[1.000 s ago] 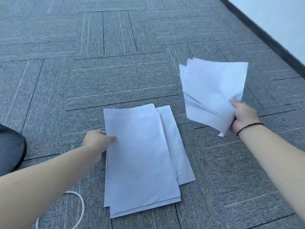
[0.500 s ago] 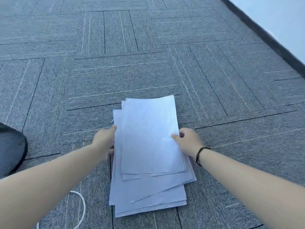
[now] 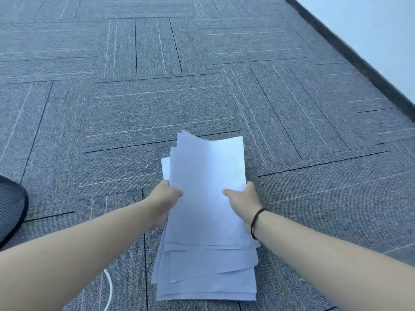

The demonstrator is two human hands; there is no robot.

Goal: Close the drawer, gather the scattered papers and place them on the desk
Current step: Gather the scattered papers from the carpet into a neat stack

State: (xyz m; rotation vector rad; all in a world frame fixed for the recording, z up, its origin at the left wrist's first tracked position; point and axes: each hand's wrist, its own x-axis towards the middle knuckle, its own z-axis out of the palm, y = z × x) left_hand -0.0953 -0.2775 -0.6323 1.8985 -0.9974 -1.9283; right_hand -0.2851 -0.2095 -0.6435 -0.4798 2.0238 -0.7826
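A stack of several white papers (image 3: 206, 221) is held between both hands above the grey carpet. Its sheets are unevenly aligned, with edges fanning out at the near end. My left hand (image 3: 165, 198) grips the stack's left edge, thumb on top. My right hand (image 3: 241, 200), with a black band on the wrist, grips the right edge, thumb on top. The far end of the stack curls upward. No drawer or desk is in view.
Grey carpet tiles (image 3: 157, 97) cover the floor. A black mesh object (image 3: 11, 205) sits at the left edge. A white cable (image 3: 109, 288) loops on the carpet near my left arm. A dark skirting board (image 3: 350, 52) and pale wall run along the upper right.
My right hand brought its loose sheets down onto the pile on the floor. Both hands then closed on the stack's sides, and its far end has risen off the carpet.
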